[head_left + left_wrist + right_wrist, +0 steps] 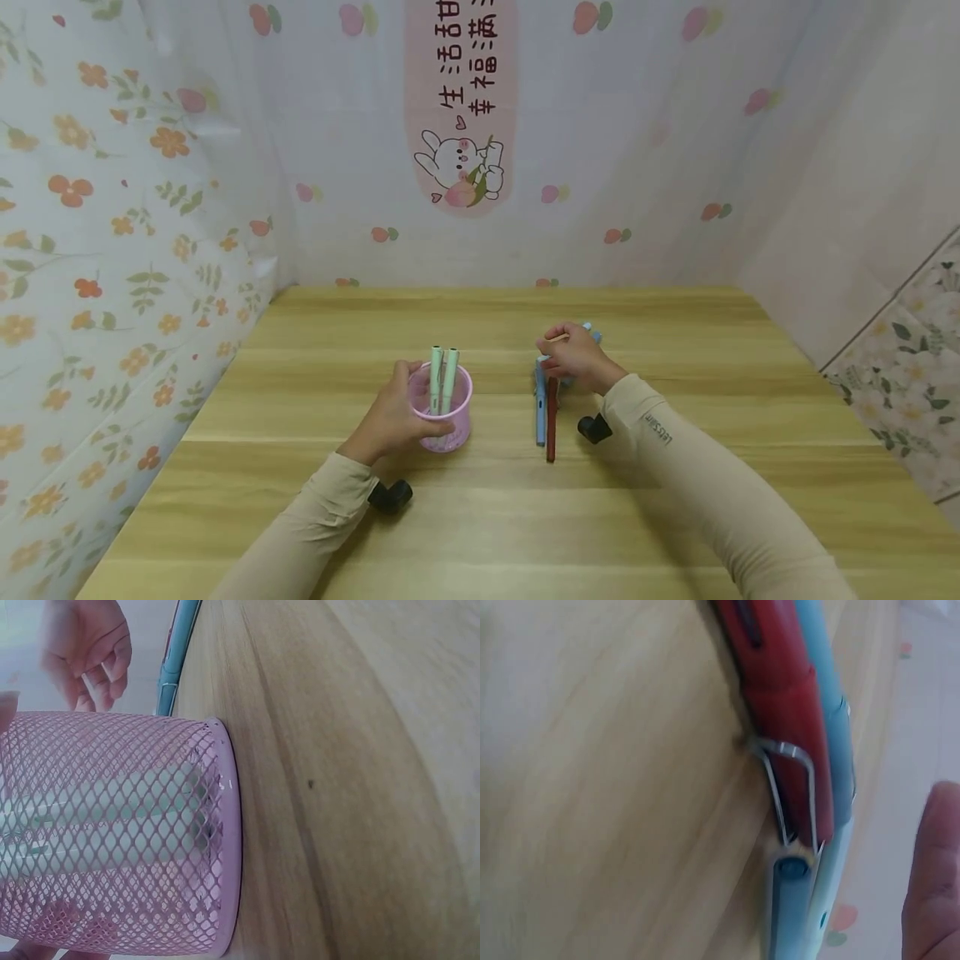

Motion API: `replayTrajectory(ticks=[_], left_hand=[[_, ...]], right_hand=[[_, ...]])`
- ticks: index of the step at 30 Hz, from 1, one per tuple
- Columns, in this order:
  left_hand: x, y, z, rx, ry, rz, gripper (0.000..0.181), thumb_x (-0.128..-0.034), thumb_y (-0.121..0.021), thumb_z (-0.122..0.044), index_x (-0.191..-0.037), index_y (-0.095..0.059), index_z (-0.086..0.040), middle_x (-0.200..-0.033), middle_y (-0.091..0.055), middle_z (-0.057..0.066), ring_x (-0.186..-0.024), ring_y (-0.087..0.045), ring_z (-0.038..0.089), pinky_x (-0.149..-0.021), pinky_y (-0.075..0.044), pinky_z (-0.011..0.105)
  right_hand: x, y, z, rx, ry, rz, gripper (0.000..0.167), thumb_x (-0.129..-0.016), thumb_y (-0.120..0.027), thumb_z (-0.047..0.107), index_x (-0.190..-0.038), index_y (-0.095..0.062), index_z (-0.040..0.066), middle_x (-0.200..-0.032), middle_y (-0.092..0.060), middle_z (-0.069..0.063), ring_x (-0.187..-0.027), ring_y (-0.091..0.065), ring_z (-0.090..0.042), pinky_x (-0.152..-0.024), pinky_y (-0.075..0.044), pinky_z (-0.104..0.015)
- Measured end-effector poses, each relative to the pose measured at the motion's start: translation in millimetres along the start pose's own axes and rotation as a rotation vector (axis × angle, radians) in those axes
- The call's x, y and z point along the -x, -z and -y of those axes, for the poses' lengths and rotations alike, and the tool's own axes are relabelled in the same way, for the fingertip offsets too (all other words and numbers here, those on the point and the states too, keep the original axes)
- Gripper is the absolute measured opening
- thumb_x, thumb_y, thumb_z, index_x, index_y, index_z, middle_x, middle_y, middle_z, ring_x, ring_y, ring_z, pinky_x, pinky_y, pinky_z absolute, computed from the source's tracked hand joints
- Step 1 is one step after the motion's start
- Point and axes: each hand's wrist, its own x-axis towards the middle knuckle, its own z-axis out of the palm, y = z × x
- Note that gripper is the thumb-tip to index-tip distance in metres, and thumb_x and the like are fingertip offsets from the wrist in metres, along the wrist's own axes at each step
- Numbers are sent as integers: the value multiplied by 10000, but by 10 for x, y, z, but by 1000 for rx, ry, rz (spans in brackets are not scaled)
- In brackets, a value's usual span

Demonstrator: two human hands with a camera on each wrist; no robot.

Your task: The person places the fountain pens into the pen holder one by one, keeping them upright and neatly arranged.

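My left hand (397, 417) grips a pink mesh pen cup (459, 427) round its side, thumb in front and fingers behind. Two light green pens (448, 382) stand in the cup; the left wrist view shows them through the mesh (112, 900). Over a group of pens to the right hovers my right hand (577, 357), its fingers loosely bent and apart, with nothing seen in them in the left wrist view. Below it lie a blue pen (540, 412) and a dark red pen (552, 429), side by side. The right wrist view shows the red pen's metal clip (810, 787).
More light blue pens (596, 335) lie partly hidden behind the right hand. The wooden table (480, 533) ends at a white printed curtain (645, 150) at the back. A flowered curtain (135, 250) hangs along the left side.
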Motion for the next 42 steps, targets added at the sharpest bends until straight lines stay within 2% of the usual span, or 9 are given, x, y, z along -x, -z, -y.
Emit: replayTrajectory(ticks=[8,14,20,30,35,42], left_hand=[[-13,8,-29,-22,-3,4,1008,-575,-942,-215,-1332,-318,21,-1310,-484,315,-1144,-524,410,-954,-438,531],[1,4,-32,-29,-15,2,993,-572,-942,-207,-1317,-327,25,-1316,-481,317,-1154,-519,414,-963,-432,530],[4,3,-38,-30,-14,6,999,-576,-942,-217,-1322,-322,23,-1332,-470,315,-1165,-511,417,-967,-428,533],[5,4,-28,-30,-8,8,993,-582,-941,-218,-1321,-322,20,-1322,-478,305,-1156,-518,408,-957,-438,530],[12,13,-41,-19,-1,13,974,-581,-942,-206,-1301,-327,26,-1317,-474,311,-1149,-521,409,-951,-446,530],[2,13,-46,-26,-7,6,960,-580,-941,-206,-1286,-334,29,-1325,-473,308,-1143,-525,408,-949,-448,527]], right_hand=[[-41,151,-29,45,-34,54,387,-1001,-534,185,-1260,-371,-53,-1172,-532,-272,-952,-642,-332,-832,-544,-410],[-77,233,-90,8,-47,26,388,-1000,-528,145,-1269,-362,-79,-1260,-473,-294,-965,-625,-338,-847,-539,-426],[-93,336,-100,92,-85,-2,411,-998,-528,195,-1280,-381,-65,-1245,-480,-264,-964,-611,-298,-860,-532,-406],[-148,482,-179,157,-140,-22,251,-991,-516,171,-1106,-459,-45,-1056,-507,-196,-830,-599,-237,-771,-549,-356],[-179,556,-220,190,-205,-52,309,-970,-535,169,-1152,-505,-79,-1014,-558,-159,-801,-615,-216,-749,-553,-333],[-216,586,-228,185,-279,-91,212,-956,-547,153,-1031,-527,-45,-754,-559,-58,-655,-608,-161,-657,-559,-302]])
